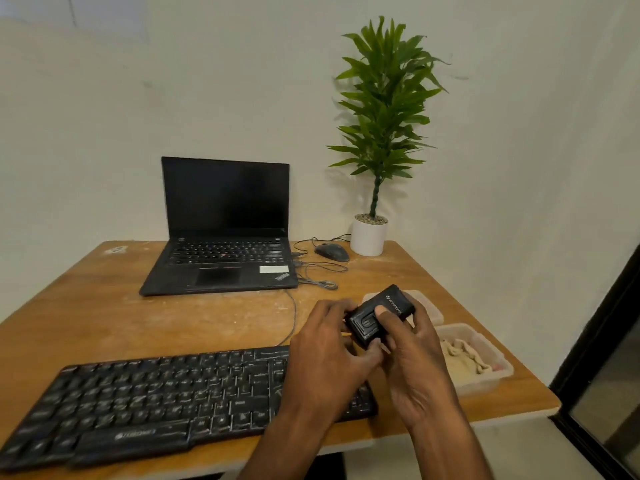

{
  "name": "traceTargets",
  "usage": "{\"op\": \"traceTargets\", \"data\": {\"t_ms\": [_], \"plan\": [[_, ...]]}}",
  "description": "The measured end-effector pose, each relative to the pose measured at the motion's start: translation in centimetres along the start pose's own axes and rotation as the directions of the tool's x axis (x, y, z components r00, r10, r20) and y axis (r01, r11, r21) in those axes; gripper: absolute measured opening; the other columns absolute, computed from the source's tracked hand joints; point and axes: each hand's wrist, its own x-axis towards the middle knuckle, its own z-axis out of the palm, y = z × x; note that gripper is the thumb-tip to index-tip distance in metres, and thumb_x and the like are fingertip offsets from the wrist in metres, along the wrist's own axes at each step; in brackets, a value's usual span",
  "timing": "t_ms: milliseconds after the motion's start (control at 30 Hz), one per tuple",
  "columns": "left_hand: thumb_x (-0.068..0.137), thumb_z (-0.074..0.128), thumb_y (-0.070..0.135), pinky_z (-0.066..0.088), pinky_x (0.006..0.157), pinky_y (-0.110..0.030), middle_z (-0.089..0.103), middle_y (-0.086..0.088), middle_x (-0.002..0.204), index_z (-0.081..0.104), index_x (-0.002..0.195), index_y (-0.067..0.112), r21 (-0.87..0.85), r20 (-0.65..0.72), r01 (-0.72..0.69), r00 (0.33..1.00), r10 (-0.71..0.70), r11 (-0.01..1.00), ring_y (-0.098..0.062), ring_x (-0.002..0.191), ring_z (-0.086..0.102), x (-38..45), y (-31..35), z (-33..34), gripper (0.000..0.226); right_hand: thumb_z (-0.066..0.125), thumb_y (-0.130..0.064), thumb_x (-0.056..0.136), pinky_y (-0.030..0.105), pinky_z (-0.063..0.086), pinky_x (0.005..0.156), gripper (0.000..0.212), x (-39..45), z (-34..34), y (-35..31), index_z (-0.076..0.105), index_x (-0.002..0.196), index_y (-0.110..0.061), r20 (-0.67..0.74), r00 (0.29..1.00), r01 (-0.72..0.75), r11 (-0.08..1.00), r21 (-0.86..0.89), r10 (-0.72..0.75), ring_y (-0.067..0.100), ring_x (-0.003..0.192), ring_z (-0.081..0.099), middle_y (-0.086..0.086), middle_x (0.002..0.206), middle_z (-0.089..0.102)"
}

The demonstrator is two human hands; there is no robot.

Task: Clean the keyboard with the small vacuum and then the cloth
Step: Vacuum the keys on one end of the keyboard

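above the right end of the keyboard [180,400], you hold the small vacuum [379,315] (black, boxy, white lettering on top) in both hands; your left hand [329,355] curls round its near end, your right hand [412,344] wraps the far side with the thumb pressed on top; the cloth [464,356] lies crumpled in a clear tub [498,372] just right of your hands; behind sit the laptop [225,230], a mouse [331,252] and a potted plant [377,133].
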Motion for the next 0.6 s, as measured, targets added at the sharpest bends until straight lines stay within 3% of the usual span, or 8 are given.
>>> {"op": "traceTargets", "data": {"t_ms": [200, 367, 500, 600], "plan": [[0.081, 0.084, 0.035, 0.055, 0.080, -0.008, 0.054, 0.024, 0.122, 0.061, 0.134, 0.030, -0.002, -0.075, 0.025, 0.997, -0.025, 1.000, 0.012, 0.097, 0.063, -2.2, -2.2, -4.0, 0.058, 0.066, 0.004, 0.089, 0.060, 0.054, 0.092, 0.050, -1.7, 3.5, 2.5, 0.057, 0.132, -0.020, 0.113, 0.991, -0.085, 0.994, 0.067, 0.077, 0.037, 0.105, 0.071, 0.019, 0.117, 0.071], [0.080, 0.084, 0.034, 0.053, 0.081, -0.006, 0.056, 0.020, 0.117, 0.063, 0.129, 0.027, 0.056, -0.151, 0.018, 0.989, -0.009, 0.998, 0.013, 0.107, 0.057, -4.3, -4.1, -7.4, 0.054, 0.066, 0.001, 0.087, 0.046, 0.059, 0.088, 0.040, -3.8, 6.4, 4.9, 0.061, 0.126, -0.005, 0.212, 0.965, -0.177, 0.981, 0.084, 0.156, 0.036, 0.105, 0.070, 0.022, 0.117, 0.070], [0.081, 0.086, 0.035, 0.052, 0.079, -0.007, 0.058, 0.018, 0.114, 0.064, 0.127, 0.026, 0.088, -0.236, 0.045, 0.971, -0.024, 0.995, 0.008, 0.105, 0.058, -5.9, -5.8, -9.7, 0.052, 0.069, -0.001, 0.087, 0.036, 0.062, 0.073, 0.029, -5.4, 8.7, 6.7, 0.068, 0.116, -0.001, 0.270, 0.941, -0.222, 0.974, 0.034, 0.205, 0.034, 0.098, 0.073, 0.022, 0.109, 0.073], [0.081, 0.084, 0.040, 0.050, 0.079, -0.005, 0.057, 0.019, 0.115, 0.063, 0.126, 0.028, 0.107, -0.291, 0.071, 0.956, -0.037, 0.992, 0.010, 0.106, 0.057, -7.1, -6.5, -11.5, 0.051, 0.070, -0.002, 0.088, 0.033, 0.062, 0.074, 0.023, -6.4, 10.4, 7.5, 0.071, 0.111, 0.002, 0.306, 0.924, -0.237, 0.971, -0.012, 0.229, 0.032, 0.094, 0.074, 0.022, 0.104, 0.074]]}}
